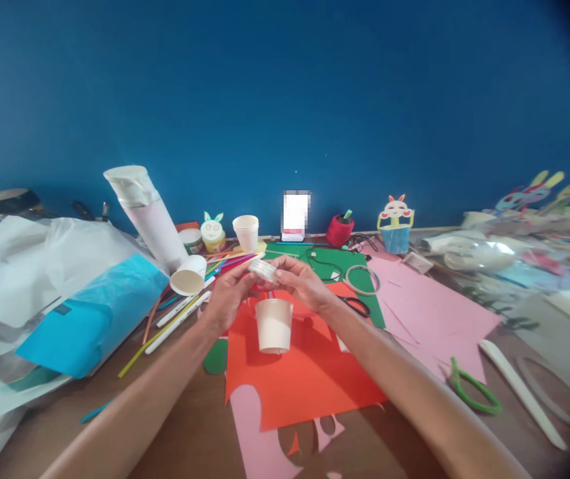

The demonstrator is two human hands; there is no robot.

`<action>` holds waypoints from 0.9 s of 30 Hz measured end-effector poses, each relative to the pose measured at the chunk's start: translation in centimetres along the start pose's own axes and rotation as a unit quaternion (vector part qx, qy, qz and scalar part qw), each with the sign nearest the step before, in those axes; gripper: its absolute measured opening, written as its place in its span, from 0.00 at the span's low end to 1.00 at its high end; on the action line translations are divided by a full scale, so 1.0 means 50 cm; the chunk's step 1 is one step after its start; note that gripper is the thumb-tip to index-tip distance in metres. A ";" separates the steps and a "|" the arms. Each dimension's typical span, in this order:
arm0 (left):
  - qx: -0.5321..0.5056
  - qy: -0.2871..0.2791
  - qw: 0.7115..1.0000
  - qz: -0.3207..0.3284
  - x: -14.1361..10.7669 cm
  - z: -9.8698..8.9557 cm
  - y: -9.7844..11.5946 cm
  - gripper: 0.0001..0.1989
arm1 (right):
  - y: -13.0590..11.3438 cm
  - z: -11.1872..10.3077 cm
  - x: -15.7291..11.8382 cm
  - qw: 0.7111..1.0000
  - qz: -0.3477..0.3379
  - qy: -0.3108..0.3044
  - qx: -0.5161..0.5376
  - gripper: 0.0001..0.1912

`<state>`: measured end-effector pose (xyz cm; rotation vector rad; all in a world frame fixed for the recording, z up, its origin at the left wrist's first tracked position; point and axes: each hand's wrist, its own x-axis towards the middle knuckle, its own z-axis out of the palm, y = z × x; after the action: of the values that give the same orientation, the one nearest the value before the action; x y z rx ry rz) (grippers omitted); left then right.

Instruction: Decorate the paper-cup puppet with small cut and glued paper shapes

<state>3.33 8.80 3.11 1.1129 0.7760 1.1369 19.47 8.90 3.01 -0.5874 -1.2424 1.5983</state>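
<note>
My left hand point(229, 289) and my right hand point(302, 283) are together at the middle of the view. Between their fingertips is a small roll of clear tape point(263, 269), gripped from both sides. Just under the hands a white paper cup point(273, 327) stands upright over a sheet of orange-red paper point(314, 386). Something thin and red shows above the cup's rim, partly hidden by my fingers. Beside my right wrist lie black-handled scissors point(357, 306), partly covered by the arm.
Felt pens point(179, 322) and a tipped paper cup point(187, 275) lie left, near a white cylinder point(152, 219) and blue wrapping point(98, 316). Stacked cups point(245, 233), a lit phone point(295, 216) and a bunny-topped blue cup point(395, 238) line the wall. Pink paper point(434, 306) and plastic packaging point(489, 256) are right.
</note>
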 end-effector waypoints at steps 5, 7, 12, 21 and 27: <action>0.083 0.067 0.993 0.040 -0.001 -0.002 0.002 0.21 | -0.002 -0.009 0.003 1.000 0.016 0.010 -0.003 0.08; 0.123 0.081 0.987 0.061 -0.001 -0.004 0.000 0.21 | -0.002 -0.014 0.005 1.000 0.023 0.017 0.002 0.08; 0.172 0.070 0.978 0.099 -0.003 -0.002 -0.006 0.17 | -0.002 -0.019 0.008 0.999 0.032 0.024 0.006 0.06; 0.290 0.094 0.937 0.170 -0.012 0.000 0.001 0.12 | -0.011 -0.017 0.008 0.996 0.046 0.038 -0.060 0.07; 0.314 0.080 0.922 0.213 -0.015 0.006 0.011 0.11 | -0.003 -0.016 0.005 0.996 0.038 0.007 -0.078 0.07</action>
<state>3.22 8.01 3.66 1.8066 1.1044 1.3971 20.07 9.48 2.92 -0.7508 -1.3567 1.5673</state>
